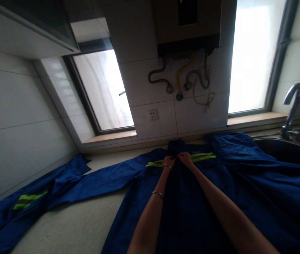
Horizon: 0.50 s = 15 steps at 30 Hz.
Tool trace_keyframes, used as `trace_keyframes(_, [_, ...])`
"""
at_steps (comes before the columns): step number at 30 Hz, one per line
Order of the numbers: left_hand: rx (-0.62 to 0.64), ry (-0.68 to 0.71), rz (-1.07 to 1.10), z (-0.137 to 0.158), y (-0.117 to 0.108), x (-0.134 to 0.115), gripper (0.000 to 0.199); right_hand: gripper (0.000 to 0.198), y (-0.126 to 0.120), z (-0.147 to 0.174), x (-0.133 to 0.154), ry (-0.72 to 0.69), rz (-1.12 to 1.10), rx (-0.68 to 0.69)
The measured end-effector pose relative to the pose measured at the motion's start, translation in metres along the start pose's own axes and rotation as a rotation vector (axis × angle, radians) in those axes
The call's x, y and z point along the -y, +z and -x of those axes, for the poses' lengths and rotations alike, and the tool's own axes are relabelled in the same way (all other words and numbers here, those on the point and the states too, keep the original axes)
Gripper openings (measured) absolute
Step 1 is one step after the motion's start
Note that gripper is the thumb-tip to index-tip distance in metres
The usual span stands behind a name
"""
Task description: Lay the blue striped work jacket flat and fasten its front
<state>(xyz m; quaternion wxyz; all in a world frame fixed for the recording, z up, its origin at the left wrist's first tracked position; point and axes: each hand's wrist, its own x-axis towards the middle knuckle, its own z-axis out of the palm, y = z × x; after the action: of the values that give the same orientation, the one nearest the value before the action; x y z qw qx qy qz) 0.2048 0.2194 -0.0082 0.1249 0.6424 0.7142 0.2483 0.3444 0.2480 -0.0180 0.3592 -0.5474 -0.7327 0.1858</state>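
A dark blue work jacket [192, 197] with a yellow-green chest stripe [204, 156] lies spread on the counter, its collar toward the wall. My left hand [169, 161], with a bracelet at the wrist and another up the forearm, pinches the jacket's front edge at stripe height. Close beside it, my right hand [184, 157] is closed on the front opening too. The fingertips nearly meet, and whatever fastener may lie between them is too small and dark to make out. One blue sleeve [107, 180] stretches out to the left.
More blue cloth with yellow-green bands [30, 200] lies on the pale counter [75, 225] at left. Bunched blue fabric [231, 146] reaches the sink [271, 148] and its faucet [293, 106]. A wall heater [188, 31] with hoses hangs above a socket [153, 114].
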Motion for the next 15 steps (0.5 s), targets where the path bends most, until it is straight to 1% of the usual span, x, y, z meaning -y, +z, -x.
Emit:
trace_keyframes(2, [0.005,-0.002,-0.029,-0.002,-0.015,0.002,0.039,0.036,-0.012,0.0,-0.004,0.02,0.061,-0.045])
trace_keyframes(4, [0.004,-0.012,-0.074,-0.004,-0.034,0.01,0.047,0.038,-0.026,0.0,-0.011,0.034,0.142,-0.068])
trace_keyframes(6, [0.014,-0.033,-0.121,-0.004,-0.051,0.025,0.052,0.037,-0.036,0.002,-0.02,0.018,0.225,-0.04])
trace_keyframes(8, [0.071,-0.065,-0.17,-0.001,-0.062,0.042,0.056,0.037,-0.038,0.006,-0.027,-0.02,0.288,0.026])
trace_keyframes(11, [0.18,-0.126,-0.255,0.005,-0.063,0.062,0.067,0.048,-0.029,0.011,-0.031,-0.045,0.343,0.107])
trace_keyframes(13, [0.203,-0.148,-0.296,0.008,-0.06,0.068,0.071,0.056,-0.021,0.01,-0.032,-0.019,0.405,0.149])
trace_keyframes(15, [0.21,-0.165,-0.315,0.008,-0.058,0.068,0.074,0.061,-0.016,0.006,-0.031,0.026,0.467,0.182])
